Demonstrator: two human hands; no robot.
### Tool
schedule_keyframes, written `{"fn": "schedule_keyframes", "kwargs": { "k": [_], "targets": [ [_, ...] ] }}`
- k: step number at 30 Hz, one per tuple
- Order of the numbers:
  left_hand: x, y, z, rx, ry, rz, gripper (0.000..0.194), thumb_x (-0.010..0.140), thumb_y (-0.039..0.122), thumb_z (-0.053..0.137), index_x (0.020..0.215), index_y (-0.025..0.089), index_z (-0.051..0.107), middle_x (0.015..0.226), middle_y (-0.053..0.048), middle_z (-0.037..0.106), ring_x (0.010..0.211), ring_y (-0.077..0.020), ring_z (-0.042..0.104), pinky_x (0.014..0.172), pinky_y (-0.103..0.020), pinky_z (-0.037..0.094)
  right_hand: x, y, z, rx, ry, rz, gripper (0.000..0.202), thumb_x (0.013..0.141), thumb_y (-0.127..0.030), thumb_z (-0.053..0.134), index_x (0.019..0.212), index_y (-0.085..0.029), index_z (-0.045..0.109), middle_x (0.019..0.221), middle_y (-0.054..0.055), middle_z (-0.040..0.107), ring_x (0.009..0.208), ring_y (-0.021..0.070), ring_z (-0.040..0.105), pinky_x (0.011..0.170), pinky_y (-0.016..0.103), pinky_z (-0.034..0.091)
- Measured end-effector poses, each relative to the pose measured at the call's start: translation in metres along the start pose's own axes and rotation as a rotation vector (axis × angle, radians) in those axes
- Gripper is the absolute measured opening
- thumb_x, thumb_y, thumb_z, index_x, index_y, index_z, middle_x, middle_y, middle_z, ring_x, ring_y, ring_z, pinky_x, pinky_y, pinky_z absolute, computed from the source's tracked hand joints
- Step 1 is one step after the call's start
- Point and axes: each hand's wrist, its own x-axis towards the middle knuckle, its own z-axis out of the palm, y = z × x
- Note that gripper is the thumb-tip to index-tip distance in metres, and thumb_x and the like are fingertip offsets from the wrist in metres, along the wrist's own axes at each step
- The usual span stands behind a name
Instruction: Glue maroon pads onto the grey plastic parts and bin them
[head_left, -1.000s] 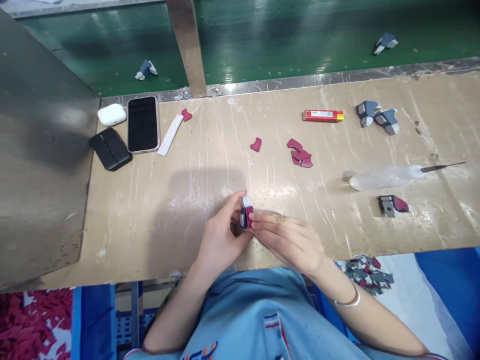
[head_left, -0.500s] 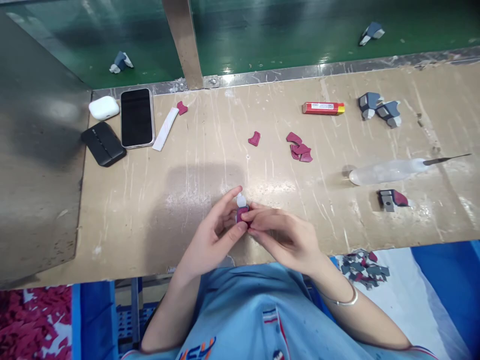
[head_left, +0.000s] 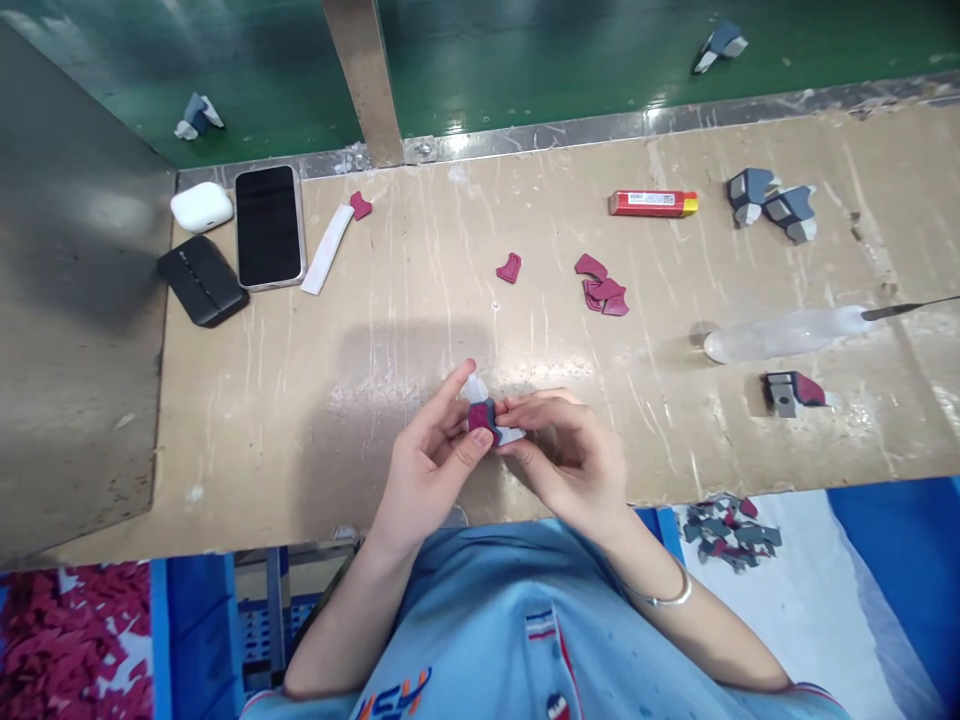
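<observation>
Close to the table's front edge, my left hand (head_left: 429, 462) is closed on a small dark-blue part (head_left: 480, 415) with a maroon patch on its face and white tabs sticking out at top and right. Its thumb presses the lower edge of the patch, while the index finger reaches up beside the top tab. My right hand (head_left: 576, 452) pinches the same part at its right side, thumb and fingers near the right-hand white tab. Loose maroon pieces (head_left: 606, 290) lie beyond my hands, with a single maroon piece (head_left: 509, 268) left of them.
A translucent bottle with a thin spout (head_left: 787, 333), a finished-looking part (head_left: 795, 393), two blue parts (head_left: 791, 208) and a red box (head_left: 652, 203) lie right. Left are a phone (head_left: 268, 225), white case (head_left: 201, 207) and black case (head_left: 202, 281). Bins (head_left: 196, 635) flank me below.
The part has turned in my fingers, so more of its maroon face and the right-hand white tab show. The blue parts on the green surface have shifted left.
</observation>
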Motion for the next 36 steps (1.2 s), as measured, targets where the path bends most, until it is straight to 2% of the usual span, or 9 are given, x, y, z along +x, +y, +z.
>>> {"fn": "schedule_keyframes", "kwargs": {
  "k": [4,9,13,16,21,27,31,34,36],
  "targets": [
    [0.004,0.002,0.004,-0.092,0.037,-0.039,0.041,0.091,0.036,0.088,0.129,0.029,0.076,0.113,-0.004,0.085,0.1,-0.0152,0.082,0.09,-0.024,0.066,0.002,-0.001,0.003,0.034,0.11,-0.045,0.035,0.089,-0.003,0.078,0.11,-0.03,0.069,0.094,0.0,0.078,0.095,0.0211,0.077,0.086,0.038,0.067],
    [0.007,0.005,0.01,-0.083,0.093,0.015,0.022,0.084,0.036,0.094,0.096,0.022,0.081,0.101,-0.005,0.084,0.096,-0.0175,0.083,0.087,-0.025,0.068,-0.005,-0.007,0.004,0.095,0.104,0.014,0.042,0.089,-0.006,0.08,0.119,-0.032,0.069,0.101,0.001,0.077,0.095,0.0186,0.076,0.084,0.034,0.066],
    [0.003,0.008,0.012,0.034,0.078,0.163,0.013,0.086,0.018,0.088,0.098,0.022,0.083,0.105,-0.005,0.083,0.104,-0.0173,0.082,0.094,-0.024,0.067,-0.007,-0.011,0.005,0.355,0.159,0.278,0.054,0.09,-0.023,0.087,0.136,-0.037,0.062,0.119,0.001,0.075,0.087,0.0136,0.076,0.072,0.026,0.065],
    [-0.001,0.009,0.012,0.067,0.091,0.197,0.021,0.087,0.015,0.087,0.106,0.023,0.08,0.107,-0.005,0.083,0.107,-0.0177,0.082,0.096,-0.025,0.067,-0.004,-0.013,0.005,0.42,0.13,0.359,0.056,0.092,-0.023,0.086,0.138,-0.038,0.058,0.108,-0.002,0.079,0.088,0.0133,0.079,0.078,0.026,0.067],
    [-0.002,0.009,0.012,0.154,0.101,0.208,0.026,0.084,0.022,0.092,0.109,0.023,0.083,0.109,-0.006,0.085,0.102,-0.0192,0.083,0.09,-0.025,0.069,-0.001,-0.017,0.004,0.339,0.127,0.337,0.051,0.094,-0.027,0.085,0.132,-0.035,0.051,0.102,-0.003,0.08,0.086,0.0158,0.082,0.079,0.03,0.07],
    [-0.002,0.013,0.014,0.3,0.154,0.399,0.025,0.085,0.017,0.09,0.107,0.028,0.088,0.101,-0.003,0.087,0.092,-0.0172,0.082,0.088,-0.025,0.067,-0.003,-0.019,0.012,0.299,0.197,0.203,0.034,0.099,-0.029,0.079,0.124,-0.033,0.057,0.1,-0.002,0.082,0.092,0.0169,0.084,0.083,0.03,0.072],
    [0.0,0.015,0.01,0.212,0.093,0.216,0.013,0.089,0.027,0.089,0.102,0.027,0.087,0.099,-0.003,0.086,0.09,-0.0172,0.082,0.082,-0.025,0.067,0.0,-0.019,0.008,0.229,0.167,0.207,0.026,0.095,-0.027,0.083,0.113,-0.03,0.066,0.096,0.001,0.08,0.089,0.0186,0.082,0.079,0.03,0.071],
    [-0.002,0.013,0.003,0.179,-0.02,0.11,0.036,0.09,0.038,0.089,0.123,0.029,0.08,0.115,-0.005,0.083,0.092,-0.0179,0.08,0.08,-0.028,0.067,0.003,-0.017,0.001,0.217,0.115,0.29,0.016,0.094,-0.035,0.084,0.102,-0.027,0.073,0.088,0.001,0.076,0.076,0.0166,0.077,0.064,0.027,0.065],
    [-0.005,0.01,-0.001,0.316,-0.051,0.256,0.067,0.081,0.039,0.096,0.142,0.034,0.068,0.135,-0.008,0.074,0.107,-0.0219,0.078,0.09,-0.033,0.067,0.004,-0.015,0.0,0.304,0.084,0.399,0.021,0.094,-0.044,0.083,0.1,-0.026,0.074,0.082,-0.001,0.074,0.064,0.0142,0.072,0.054,0.025,0.059]
  ]
}}
